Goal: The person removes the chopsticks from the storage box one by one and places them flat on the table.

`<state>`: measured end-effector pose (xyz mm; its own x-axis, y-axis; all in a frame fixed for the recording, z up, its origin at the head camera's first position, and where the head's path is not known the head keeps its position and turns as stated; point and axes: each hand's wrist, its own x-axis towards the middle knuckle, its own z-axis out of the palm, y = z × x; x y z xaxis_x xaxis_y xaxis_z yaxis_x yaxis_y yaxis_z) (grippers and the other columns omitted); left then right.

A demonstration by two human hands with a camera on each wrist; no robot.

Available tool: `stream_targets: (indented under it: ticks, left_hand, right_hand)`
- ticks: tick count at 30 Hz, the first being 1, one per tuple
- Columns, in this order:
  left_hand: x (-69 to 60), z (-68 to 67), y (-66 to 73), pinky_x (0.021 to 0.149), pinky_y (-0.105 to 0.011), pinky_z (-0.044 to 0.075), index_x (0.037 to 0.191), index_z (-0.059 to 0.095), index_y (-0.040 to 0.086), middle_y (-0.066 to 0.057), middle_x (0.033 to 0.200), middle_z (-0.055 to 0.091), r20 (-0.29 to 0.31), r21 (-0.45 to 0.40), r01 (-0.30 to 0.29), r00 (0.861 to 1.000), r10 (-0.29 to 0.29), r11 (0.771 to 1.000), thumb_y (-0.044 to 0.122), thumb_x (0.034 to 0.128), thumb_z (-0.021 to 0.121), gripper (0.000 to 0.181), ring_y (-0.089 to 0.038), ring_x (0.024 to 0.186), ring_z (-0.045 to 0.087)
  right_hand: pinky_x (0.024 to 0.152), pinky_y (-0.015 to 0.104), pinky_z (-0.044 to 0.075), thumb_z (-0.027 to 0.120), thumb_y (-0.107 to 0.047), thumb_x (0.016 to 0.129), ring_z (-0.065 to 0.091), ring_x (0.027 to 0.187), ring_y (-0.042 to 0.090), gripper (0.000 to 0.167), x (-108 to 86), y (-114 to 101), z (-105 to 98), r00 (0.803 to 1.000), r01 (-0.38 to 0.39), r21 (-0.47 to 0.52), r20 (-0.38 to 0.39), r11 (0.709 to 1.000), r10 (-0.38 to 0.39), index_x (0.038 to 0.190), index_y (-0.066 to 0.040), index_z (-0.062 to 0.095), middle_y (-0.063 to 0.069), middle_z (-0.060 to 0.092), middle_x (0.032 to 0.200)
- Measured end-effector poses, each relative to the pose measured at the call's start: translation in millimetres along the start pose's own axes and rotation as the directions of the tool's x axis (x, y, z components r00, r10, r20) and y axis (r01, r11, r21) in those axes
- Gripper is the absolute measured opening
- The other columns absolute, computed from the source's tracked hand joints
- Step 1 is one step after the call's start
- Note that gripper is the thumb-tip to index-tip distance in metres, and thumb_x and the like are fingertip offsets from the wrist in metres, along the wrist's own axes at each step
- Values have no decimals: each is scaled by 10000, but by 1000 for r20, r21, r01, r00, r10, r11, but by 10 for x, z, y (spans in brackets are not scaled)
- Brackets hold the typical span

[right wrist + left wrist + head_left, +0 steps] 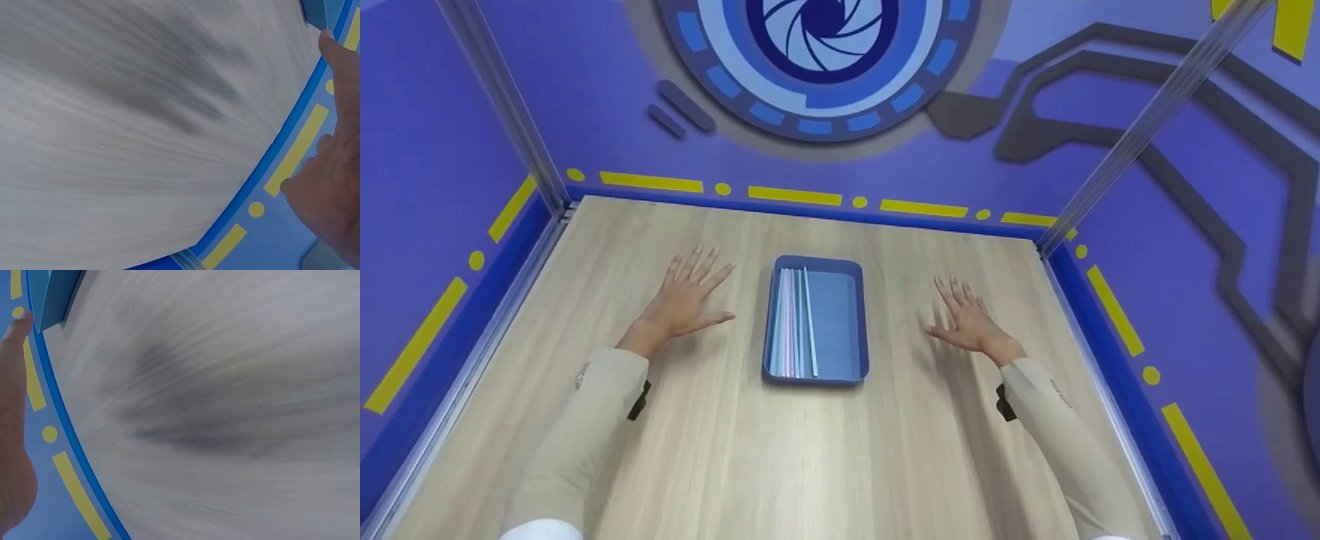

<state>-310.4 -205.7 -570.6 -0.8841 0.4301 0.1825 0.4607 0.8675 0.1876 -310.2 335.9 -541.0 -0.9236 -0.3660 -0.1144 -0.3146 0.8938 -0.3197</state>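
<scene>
Holding left grip (pixel 682 304) and right grip (pixel 971 326) wide, empty, flanking tray (pixel 840 322). Boxing sticks (pixel 787 322) in, presumably against rolling. Maybe hovering above surface (pixel 810 465), guessing through wrist-view blur tbh.

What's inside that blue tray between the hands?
Thin, pale sticks lie along the left of the blue tray. Its right side looks bare; whatever is beneath the sticks is covered.
</scene>
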Motion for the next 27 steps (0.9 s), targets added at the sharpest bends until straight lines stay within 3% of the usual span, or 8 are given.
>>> stream_targets:
  ticks: [6,10,13,18,20,22,25,27]
  left_hand:
    - [-1,107,115,1245,-682,78,1609,313,123,-218,1697,168,71,-102,25,997,-17,994,565,922,663,889,-467,1566,107]
    - [-2,205,225,1233,-694,102,1606,307,93,-242,1683,197,121,-216,67,992,-41,974,512,925,692,888,-480,1557,137]
    - [13,238,329,1226,-696,129,1618,272,100,-246,1676,221,161,-315,122,984,-73,941,500,925,701,908,-486,1544,180]
    - [33,333,499,1234,-662,193,1639,201,123,-208,1689,212,237,-452,225,963,-126,863,580,905,692,994,-442,1553,200]
    - [44,404,554,1228,-642,236,1641,192,123,-200,1688,219,250,-509,256,957,-144,822,565,907,700,996,-426,1545,241]
    - [67,477,603,1213,-622,291,1638,197,113,-205,1670,255,249,-581,282,955,-164,764,496,931,705,951,-424,1513,314]
    - [123,581,671,1171,-582,386,1624,221,76,-232,1621,335,225,-712,298,955,-195,636,356,973,696,853,-436,1438,430]
    - [158,632,712,1142,-557,434,1620,229,71,-241,1596,370,227,-791,308,950,-214,529,296,991,682,807,-439,1416,458]
  right_hand:
    - [1250,659,124,691,-336,974,106,1564,468,904,41,-35,39,999,44,163,-34,986,-39,1643,-86,137,254,91,1698]
    - [1248,633,186,689,-284,972,172,1560,435,871,92,-93,94,995,82,264,-75,961,-65,1636,-68,168,221,165,1696]
    - [1240,639,209,679,-258,970,211,1549,438,857,137,-162,126,995,83,312,-82,946,-60,1637,-76,174,212,192,1693]
    - [1215,640,274,670,-219,966,297,1516,453,824,224,-302,189,994,100,395,-87,913,-71,1634,-88,205,192,231,1688]
    - [1204,612,320,681,-204,962,359,1492,441,808,252,-353,216,993,105,442,-88,891,-74,1628,-96,237,194,286,1670]
    - [1180,591,372,698,-177,954,431,1449,436,786,279,-396,237,992,117,497,-94,860,-81,1613,-83,281,219,365,1626]
    - [1129,577,441,725,-130,939,529,1366,434,731,312,-447,264,991,128,581,-111,804,-78,1572,-58,367,262,491,1525]
    - [1099,581,467,726,-93,935,558,1329,446,694,333,-480,285,990,135,616,-112,776,-83,1547,-34,403,287,532,1474]
